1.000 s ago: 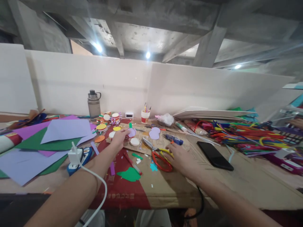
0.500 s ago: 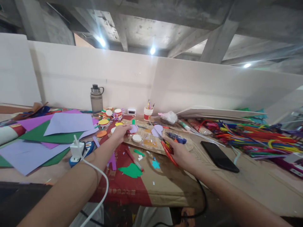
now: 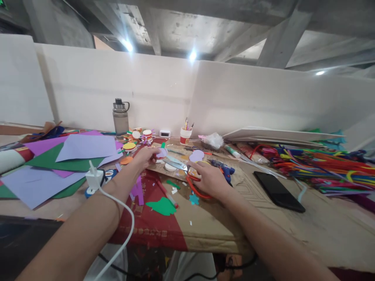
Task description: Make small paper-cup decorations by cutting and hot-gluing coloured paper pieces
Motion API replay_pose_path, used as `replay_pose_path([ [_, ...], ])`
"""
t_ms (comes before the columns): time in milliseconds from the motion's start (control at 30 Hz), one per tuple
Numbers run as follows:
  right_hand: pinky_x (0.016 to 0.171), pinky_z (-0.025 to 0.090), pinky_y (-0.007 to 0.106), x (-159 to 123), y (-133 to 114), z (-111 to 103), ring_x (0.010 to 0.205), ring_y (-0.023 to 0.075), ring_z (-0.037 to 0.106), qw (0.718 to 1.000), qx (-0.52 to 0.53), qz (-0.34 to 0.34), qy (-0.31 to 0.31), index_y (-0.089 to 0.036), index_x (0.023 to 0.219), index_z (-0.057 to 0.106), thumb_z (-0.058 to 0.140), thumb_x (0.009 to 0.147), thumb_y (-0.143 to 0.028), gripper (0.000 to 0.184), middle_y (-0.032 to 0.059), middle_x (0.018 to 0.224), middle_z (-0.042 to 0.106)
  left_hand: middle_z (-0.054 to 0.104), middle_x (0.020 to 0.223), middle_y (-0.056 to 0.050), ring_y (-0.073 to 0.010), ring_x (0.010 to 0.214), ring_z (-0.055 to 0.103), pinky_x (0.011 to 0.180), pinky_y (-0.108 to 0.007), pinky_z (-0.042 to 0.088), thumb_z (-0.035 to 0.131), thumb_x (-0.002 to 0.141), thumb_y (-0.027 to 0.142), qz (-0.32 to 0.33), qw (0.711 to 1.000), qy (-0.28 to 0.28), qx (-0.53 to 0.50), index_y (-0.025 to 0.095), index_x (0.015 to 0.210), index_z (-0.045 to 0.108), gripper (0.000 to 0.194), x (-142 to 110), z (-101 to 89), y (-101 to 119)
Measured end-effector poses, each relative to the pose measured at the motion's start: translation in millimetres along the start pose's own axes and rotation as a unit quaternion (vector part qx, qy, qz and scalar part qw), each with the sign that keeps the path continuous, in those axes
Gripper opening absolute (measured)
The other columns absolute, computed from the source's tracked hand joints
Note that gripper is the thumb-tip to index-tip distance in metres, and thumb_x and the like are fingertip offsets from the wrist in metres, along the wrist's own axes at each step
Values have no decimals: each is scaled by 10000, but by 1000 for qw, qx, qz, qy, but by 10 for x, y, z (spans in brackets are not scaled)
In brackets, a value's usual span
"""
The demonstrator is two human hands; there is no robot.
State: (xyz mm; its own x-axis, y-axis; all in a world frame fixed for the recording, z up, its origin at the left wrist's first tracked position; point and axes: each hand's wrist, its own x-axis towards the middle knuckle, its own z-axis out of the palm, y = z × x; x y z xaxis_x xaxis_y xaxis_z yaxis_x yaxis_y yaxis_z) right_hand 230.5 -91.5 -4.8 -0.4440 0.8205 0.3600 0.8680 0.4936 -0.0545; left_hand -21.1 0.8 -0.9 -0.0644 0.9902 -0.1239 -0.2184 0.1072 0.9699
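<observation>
My left hand point(image 3: 146, 157) pinches a small round lilac paper piece point(image 3: 162, 153), with a green tab point(image 3: 163, 144) showing at its top. My right hand point(image 3: 209, 178) is wrapped round the red-orange handles of a pair of scissors point(image 3: 177, 164). The blades point left and their tips reach close to the lilac piece; whether they touch it I cannot tell. Below the blades lies a white disc point(image 3: 170, 167). Another lilac paper shape point(image 3: 197, 155) rests on the cardboard beyond the scissors. A glue gun point(image 3: 227, 171) with a blue body lies just past my right hand.
Green paper point(image 3: 161, 206) and a blue star-like cutout point(image 3: 193, 198) lie on the cardboard point(image 3: 211, 230) near me. Coloured sheets point(image 3: 86, 148) and a white plug point(image 3: 94, 181) are left. A phone point(image 3: 278, 191) and pipe cleaners point(image 3: 328, 164) lie right; a bottle point(image 3: 120, 121) stands behind.
My right hand has swung the scissors left, from over the lilac shape to beside the piece in my left hand. My left hand has shifted slightly and still holds that piece.
</observation>
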Motion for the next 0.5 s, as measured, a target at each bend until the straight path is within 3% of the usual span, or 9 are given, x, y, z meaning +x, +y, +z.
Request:
replay_pose_path([
  [267, 830, 415, 300, -35, -26, -19, 1058, 247, 566, 999, -35, -18, -11, -236, 1299, 512, 511, 852, -320, 455, 103, 1142, 635, 583, 501, -22, -57, 368, 408, 330, -161, 241, 689, 524, 97, 17, 999, -1, 36, 98, 629, 645, 115, -32, 35, -44],
  [500, 806, 434, 293, -20, -27, 14, 976, 231, 609, 993, 114, 39, -5, -221, 1278, 553, 495, 858, -328, 437, 101, 1123, 667, 556, 574, 18, -55, 456, 441, 405, -169, 314, 699, 563, 193, 110, 993, 31, -16, 146, 645, 573, 158, -16, 71, -33],
])
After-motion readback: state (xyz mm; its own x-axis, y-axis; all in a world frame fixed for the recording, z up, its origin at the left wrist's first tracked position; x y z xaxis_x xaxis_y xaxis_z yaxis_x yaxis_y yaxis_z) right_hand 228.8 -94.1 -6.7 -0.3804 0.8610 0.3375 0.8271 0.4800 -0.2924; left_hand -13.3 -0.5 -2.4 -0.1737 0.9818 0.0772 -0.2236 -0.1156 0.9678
